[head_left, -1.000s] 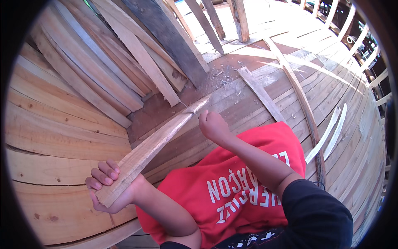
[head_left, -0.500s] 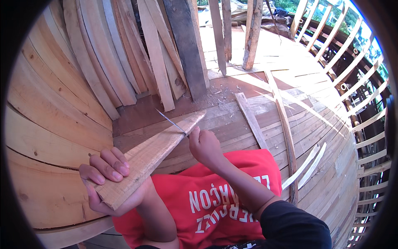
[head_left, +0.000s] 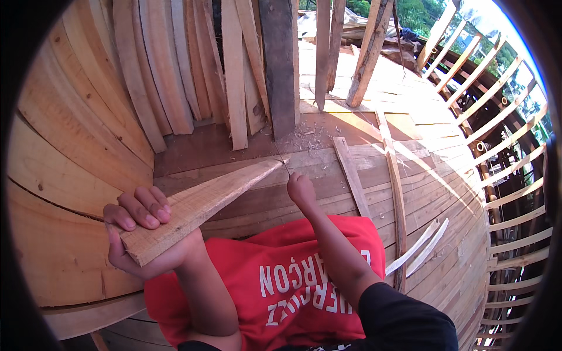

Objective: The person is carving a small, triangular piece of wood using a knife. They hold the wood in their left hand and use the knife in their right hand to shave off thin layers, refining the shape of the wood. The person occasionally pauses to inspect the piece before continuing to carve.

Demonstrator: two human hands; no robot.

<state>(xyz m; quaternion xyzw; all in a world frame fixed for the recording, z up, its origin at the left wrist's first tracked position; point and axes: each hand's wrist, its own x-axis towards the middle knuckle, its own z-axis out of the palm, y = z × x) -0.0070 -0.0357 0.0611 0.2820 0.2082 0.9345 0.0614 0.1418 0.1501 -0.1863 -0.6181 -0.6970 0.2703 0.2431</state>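
My left hand (head_left: 145, 209) grips the wide end of a tapered wooden board (head_left: 202, 210), fingers over the top face and palm beneath. The board slants up and away to the right, narrowing to a tip. Close to that tip, my right hand (head_left: 302, 190) is closed round the handle of a knife (head_left: 283, 159). Its thin blade, seen nearly edge-on, crosses the board's narrow end. The fist hides the handle. Below the board, red cloth with white lettering (head_left: 257, 272) covers my lap.
Upright planks (head_left: 158, 70) and a dark post (head_left: 278, 76) stand beyond the board; a curved plank wall (head_left: 70, 234) rises at left. Loose battens (head_left: 393, 187) and pale curved strips (head_left: 427, 248) lie on the plank floor. Shavings (head_left: 310, 137) are scattered near the post. Slatted ribs line the right.
My right hand has drawn the knife along the board to its narrow tip, moving slightly right and away. The board and left hand have shifted a little left and up in view.
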